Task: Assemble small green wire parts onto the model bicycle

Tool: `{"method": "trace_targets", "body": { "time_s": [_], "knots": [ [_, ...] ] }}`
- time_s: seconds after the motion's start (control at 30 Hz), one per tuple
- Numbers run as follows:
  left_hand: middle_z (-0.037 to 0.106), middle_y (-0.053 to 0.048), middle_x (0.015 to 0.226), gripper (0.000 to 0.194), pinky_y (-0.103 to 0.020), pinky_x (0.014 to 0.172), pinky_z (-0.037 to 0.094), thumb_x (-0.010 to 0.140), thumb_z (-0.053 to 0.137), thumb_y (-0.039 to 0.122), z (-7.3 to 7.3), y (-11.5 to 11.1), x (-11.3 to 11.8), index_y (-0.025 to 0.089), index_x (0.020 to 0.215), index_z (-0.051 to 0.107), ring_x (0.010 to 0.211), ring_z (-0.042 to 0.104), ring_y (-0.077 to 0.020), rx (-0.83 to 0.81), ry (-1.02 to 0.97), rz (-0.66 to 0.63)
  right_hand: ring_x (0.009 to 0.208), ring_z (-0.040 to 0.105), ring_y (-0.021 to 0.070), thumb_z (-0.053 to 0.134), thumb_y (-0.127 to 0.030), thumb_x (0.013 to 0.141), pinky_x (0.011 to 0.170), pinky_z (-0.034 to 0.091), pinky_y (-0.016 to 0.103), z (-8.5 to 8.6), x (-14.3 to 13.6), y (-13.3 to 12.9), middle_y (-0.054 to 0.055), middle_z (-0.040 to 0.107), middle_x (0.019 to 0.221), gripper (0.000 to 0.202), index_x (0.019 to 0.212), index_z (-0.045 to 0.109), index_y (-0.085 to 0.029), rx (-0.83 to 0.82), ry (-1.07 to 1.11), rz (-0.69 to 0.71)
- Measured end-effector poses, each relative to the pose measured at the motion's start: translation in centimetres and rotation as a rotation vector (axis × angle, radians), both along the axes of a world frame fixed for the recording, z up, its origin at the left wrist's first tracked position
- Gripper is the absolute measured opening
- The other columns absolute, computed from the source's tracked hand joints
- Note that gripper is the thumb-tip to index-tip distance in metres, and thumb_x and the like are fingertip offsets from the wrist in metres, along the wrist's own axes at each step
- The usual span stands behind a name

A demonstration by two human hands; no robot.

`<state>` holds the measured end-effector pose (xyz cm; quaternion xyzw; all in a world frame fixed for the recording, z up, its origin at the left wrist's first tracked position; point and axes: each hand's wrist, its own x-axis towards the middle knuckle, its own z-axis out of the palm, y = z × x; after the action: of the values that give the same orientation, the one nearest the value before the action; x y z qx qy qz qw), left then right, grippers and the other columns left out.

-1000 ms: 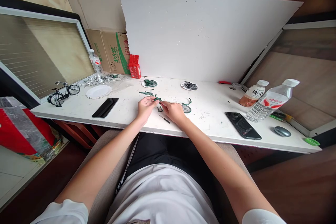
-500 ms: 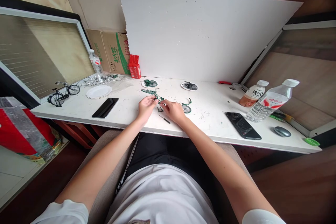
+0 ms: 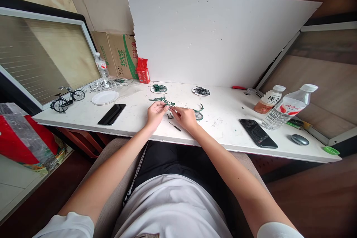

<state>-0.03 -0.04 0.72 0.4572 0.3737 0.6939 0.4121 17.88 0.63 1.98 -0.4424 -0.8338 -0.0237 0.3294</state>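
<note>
Both hands meet over the middle of the white table [image 3: 223, 134]. My left hand [image 3: 155, 113] pinches the green model bicycle frame [image 3: 161, 100], which sticks out to the upper left just above the tabletop. My right hand [image 3: 184, 117] grips the same frame from the right side. A green wheel with its mudguard [image 3: 198, 114] lies just right of my right hand. A few small dark parts [image 3: 173, 121] lie on the table between and below the hands.
Two small discs with bicycle parts [image 3: 159, 88] [image 3: 201, 90] sit behind the hands. A black phone [image 3: 112, 113] and white plate [image 3: 105, 97] lie left, near a finished black model bicycle [image 3: 66, 99]. Another phone [image 3: 258, 132], two bottles [image 3: 287, 106] and a mouse [image 3: 299, 139] stand right.
The green frame's far end has tilted slightly up and then back down between my fingers. Both hands stay in nearly the same place.
</note>
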Motion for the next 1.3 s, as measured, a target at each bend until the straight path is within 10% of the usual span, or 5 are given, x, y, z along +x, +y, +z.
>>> {"method": "trace_targets", "body": {
  "time_s": [0.53, 1.3],
  "knots": [
    [0.08, -0.013, 0.104, 0.052, -0.048, 0.109, 0.056, 0.06, 0.104, 0.036, 0.39, -0.05, 0.08, 0.015, 0.097, 0.075, 0.108, 0.076, -0.0275, -0.078, -0.085, -0.016, 0.059, 0.064, 0.0156, 0.047, -0.048, 0.114, 0.063, 0.034, 0.026, -0.21, -0.05, 0.16, 0.003, 0.076, 0.073, 0.042, 0.118, 0.078, -0.02, 0.046, 0.043, -0.027],
    [0.082, -0.017, 0.113, 0.052, -0.051, 0.114, 0.054, 0.059, 0.104, 0.034, 0.28, -0.08, -0.03, 0.013, 0.101, 0.08, 0.114, 0.077, -0.0313, -0.082, -0.088, 0.015, 0.074, 0.068, 0.019, 0.039, -0.014, 0.105, 0.06, 0.024, 0.029, -0.27, 0.09, 0.73, 0.007, 0.082, 0.115, 0.037, 0.126, 0.068, -0.023, -0.008, -0.085, -0.086]
  ]
}}
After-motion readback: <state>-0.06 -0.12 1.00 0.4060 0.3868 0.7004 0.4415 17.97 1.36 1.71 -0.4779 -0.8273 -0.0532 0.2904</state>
